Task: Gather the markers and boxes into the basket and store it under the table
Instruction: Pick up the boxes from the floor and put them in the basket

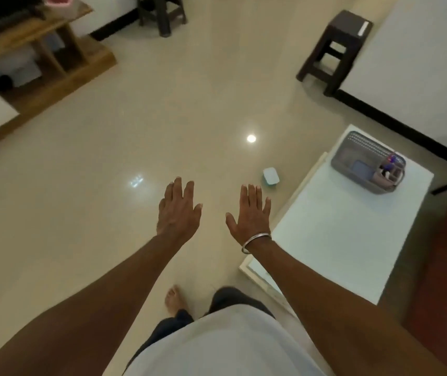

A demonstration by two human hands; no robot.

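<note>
A grey slatted basket [363, 150] stands on the far end of a low white table [338, 234] at the right. Markers with blue and red caps [390, 162] stick up in its right end, and a flat box-like shape lies inside it. A small white box with a teal base [271, 176] lies on the floor just left of the table. My left hand [179, 210] and my right hand [249, 213] are stretched out flat over the floor, palms down, fingers apart, holding nothing. A metal bangle sits on my right wrist.
Two dark stools stand at the back, one [333, 47] beside a white wall and one [162, 12] at the top. A wooden shelf unit [40, 58] fills the left. My bare foot [173, 297] is on the glossy beige tiled floor [108, 158].
</note>
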